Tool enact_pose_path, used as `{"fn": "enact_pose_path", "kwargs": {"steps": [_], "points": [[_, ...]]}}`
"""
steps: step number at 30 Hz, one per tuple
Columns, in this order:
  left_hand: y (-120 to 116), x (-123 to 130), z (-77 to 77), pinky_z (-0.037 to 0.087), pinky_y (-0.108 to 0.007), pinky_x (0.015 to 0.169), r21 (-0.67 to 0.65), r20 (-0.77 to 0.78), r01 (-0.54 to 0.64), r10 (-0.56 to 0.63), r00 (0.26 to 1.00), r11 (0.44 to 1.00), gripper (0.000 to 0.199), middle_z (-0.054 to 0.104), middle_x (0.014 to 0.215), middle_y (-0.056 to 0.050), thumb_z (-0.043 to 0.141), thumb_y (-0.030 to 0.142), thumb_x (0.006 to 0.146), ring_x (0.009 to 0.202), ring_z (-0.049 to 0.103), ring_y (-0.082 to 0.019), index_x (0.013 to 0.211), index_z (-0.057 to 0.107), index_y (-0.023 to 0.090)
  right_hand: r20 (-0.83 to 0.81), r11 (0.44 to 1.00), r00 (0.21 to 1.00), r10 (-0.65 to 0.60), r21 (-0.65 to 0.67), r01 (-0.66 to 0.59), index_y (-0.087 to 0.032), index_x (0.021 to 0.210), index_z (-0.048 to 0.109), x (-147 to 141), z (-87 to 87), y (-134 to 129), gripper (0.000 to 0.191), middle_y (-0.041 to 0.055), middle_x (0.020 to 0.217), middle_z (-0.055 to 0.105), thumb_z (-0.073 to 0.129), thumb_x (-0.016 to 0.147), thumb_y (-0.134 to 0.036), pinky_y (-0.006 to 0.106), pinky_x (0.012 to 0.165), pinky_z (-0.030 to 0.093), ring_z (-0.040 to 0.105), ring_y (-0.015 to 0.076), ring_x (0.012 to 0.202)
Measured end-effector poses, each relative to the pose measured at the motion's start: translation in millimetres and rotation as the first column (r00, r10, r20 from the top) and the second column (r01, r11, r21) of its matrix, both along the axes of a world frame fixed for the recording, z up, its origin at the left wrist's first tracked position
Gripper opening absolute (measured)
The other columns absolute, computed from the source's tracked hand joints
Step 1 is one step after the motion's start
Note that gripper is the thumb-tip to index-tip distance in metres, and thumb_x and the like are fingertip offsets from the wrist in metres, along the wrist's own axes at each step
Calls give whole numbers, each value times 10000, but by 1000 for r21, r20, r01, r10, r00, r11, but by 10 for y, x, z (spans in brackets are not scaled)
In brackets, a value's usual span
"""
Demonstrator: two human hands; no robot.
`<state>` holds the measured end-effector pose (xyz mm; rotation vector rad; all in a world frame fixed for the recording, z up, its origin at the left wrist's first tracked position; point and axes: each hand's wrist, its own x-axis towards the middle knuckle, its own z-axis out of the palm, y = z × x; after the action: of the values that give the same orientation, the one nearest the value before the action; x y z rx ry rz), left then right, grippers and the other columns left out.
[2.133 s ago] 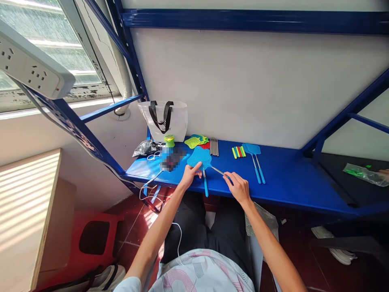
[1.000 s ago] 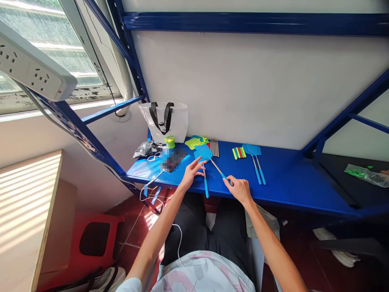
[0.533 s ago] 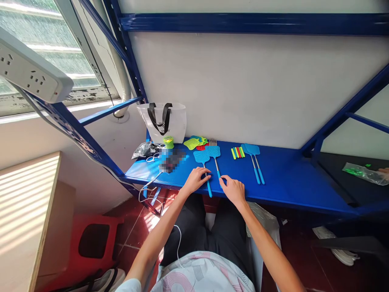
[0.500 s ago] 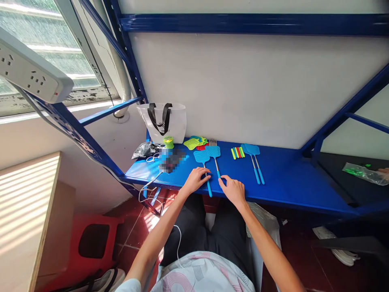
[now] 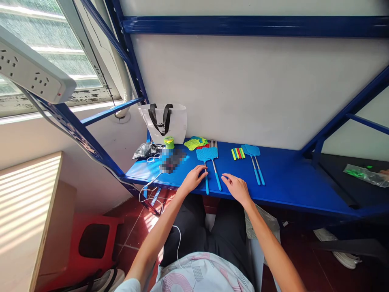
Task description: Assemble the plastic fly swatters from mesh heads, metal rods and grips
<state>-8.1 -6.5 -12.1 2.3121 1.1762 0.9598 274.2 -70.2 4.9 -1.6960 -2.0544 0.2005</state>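
On the blue table lie two blue fly swatters side by side, a left one and a right one, their heads touching or overlapping. My left hand is at the left swatter's shaft, its fingers curled over it; whether they grip it is unclear. My right hand is just right of the right swatter's handle, fingers apart and holding nothing. Farther right lies another blue pair of swatters. Short coloured sticks lie in a row between the pairs.
Along the back left are a white bag, a green container, a dark plastic packet and green and red swatter heads. A blurred object with a white cable lies in front. At far right, a hand touches a clear packet.
The left swatter has turned more upright and its head has moved right against the other's. My right hand has left the right swatter's handle and moved right.
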Motion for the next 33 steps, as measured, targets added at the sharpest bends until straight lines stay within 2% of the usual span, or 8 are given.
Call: {"fn": "enact_pose_path", "kwargs": {"steps": [2, 4, 6, 9, 14, 26, 33], "points": [[45, -95, -1, 538, -455, 1241, 30, -43, -17, 19, 999, 999, 376, 717, 1533, -100, 522, 463, 1190, 1436, 681, -285, 1465, 697, 276, 41, 995, 999, -18, 99, 14, -282, 1401, 796, 129, -40, 57, 600, 107, 1167, 847, 335, 1194, -606, 375, 848, 586, 778, 298, 1116], [89, -182, -32, 453, -550, 1313, 66, -127, -114, 121, 984, 991, 368, 681, 1594, -120, 525, 434, 1184, 1528, 606, -327, 1461, 706, 272, 112, 988, 993, -26, 157, 8, -275, 1437, 778, 235, -107, 110, 579, 135, 1355, 806, 333, 1195, -555, 445, 997, 585, 726, 328, 1270], [122, -237, -85, 368, -633, 1355, 87, -212, -217, 230, 950, 972, 380, 623, 1669, -139, 531, 418, 1175, 1612, 516, -370, 1474, 705, 260, 167, 986, 986, -27, 166, -1, -281, 1480, 756, 300, -189, 150, 555, 140, 1519, 736, 344, 1192, -517, 525, 1137, 538, 677, 344, 1378], [143, -254, -160, 326, -652, 1371, 100, -297, -268, 286, 911, 958, 424, 577, 1717, -152, 513, 428, 1174, 1652, 463, -388, 1520, 680, 248, 198, 987, 980, -32, 158, 1, -282, 1527, 729, 325, -292, 180, 548, 130, 1680, 622, 353, 1189, -494, 575, 1237, 471, 585, 352, 1526], [137, -231, -188, 311, -622, 1386, 110, -322, -269, 290, 901, 957, 458, 572, 1727, -141, 464, 449, 1185, 1659, 455, -371, 1543, 662, 241, 158, 992, 987, -32, 129, 12, -267, 1542, 716, 312, -342, 192, 582, 131, 1648, 656, 324, 1190, -514, 609, 1289, 420, 594, 347, 1531], [144, -229, -210, 310, -682, 1371, 95, -239, -271, 286, 928, 958, 412, 597, 1698, -157, 519, 427, 1164, 1650, 464, -396, 1499, 694, 262, 170, 994, 985, -24, 105, 6, -276, 1552, 711, 303, -264, 173, 568, 126, 1649, 659, 341, 1185, -502, 610, 1288, 429, 590, 344, 1542], [147, -235, -218, 289, -652, 1386, 94, -249, -272, 287, 925, 958, 414, 596, 1700, -143, 511, 435, 1167, 1652, 457, -379, 1501, 689, 267, 156, 994, 988, -19, 106, 2, -258, 1545, 712, 305, -277, 177, 594, 139, 1646, 657, 323, 1183, -525, 608, 1289, 414, 589, 349, 1535]]}}
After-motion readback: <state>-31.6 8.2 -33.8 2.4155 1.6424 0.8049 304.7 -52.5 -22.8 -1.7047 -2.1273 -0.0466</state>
